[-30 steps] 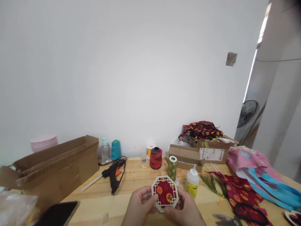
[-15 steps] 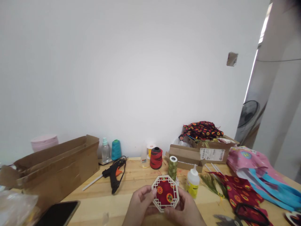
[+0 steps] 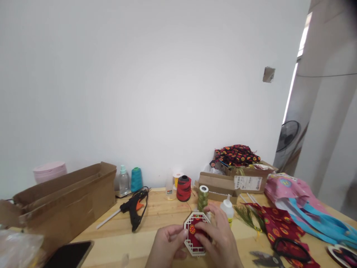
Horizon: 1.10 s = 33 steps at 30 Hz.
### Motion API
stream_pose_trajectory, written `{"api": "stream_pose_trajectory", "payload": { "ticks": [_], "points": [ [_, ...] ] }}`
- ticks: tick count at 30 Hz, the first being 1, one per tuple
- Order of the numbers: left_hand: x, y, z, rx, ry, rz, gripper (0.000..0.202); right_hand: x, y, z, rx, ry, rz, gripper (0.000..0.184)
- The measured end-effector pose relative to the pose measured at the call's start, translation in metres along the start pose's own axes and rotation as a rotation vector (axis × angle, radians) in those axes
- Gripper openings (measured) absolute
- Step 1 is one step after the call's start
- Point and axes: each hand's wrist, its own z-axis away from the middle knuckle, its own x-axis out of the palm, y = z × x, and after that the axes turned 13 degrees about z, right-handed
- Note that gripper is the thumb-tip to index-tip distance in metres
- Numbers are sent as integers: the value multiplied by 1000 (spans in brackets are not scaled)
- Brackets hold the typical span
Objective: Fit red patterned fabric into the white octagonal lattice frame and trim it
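Observation:
An octagonal pale wooden lattice frame (image 3: 187, 240) with dark red flower-patterned fabric (image 3: 192, 238) in its middle is held up low in the centre. My left hand (image 3: 169, 243) is closed on its left edge, thumb in front and fingers partly behind. My right hand (image 3: 220, 238) covers the right side of the frame, thumb and a finger pressed on the fabric face, another finger raised near the top right edge. A white glue bottle (image 3: 228, 210) with a yellow label stands just behind my right hand. A spool of olive-green thread (image 3: 203, 199) stands behind the frame.
Left: a long cardboard box (image 3: 69, 204), a phone (image 3: 68, 255) and a black glue gun (image 3: 135, 210). Back: red thread (image 3: 183, 190) and teal thread (image 3: 136, 179). Right: scissors (image 3: 275, 257), red patterned fabric (image 3: 281, 221), a green tassel (image 3: 251, 217) and a pink bag (image 3: 287, 191).
My right hand has moved from the frame's lower right edge onto its face, fingers on the fabric. The frame has turned slightly. The view has shifted a little to the right.

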Motion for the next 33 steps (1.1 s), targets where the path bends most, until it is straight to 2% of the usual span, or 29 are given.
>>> {"api": "stream_pose_trajectory", "payload": {
  "ticks": [5,11,20,28,30,33],
  "points": [
    [-3,0,1,0,-8,-64,34,-4,-10,-9,-45,-5,-4,12],
    [-5,0,-1,-11,-13,26,33,-6,-15,-17,-64,-143,0,10],
    [-9,-8,-4,4,-30,10,35,-10,-17,-23,-79,10,19,10],
    [-5,-3,-2,12,2,21,33,4,-18,-18,-163,-16,135,15],
    [-6,-4,-2,8,-9,43,32,-4,-14,-14,-184,5,149,16],
    [-6,-3,-1,-4,-19,82,32,-29,-6,1,-131,76,115,15]
  ]
}}
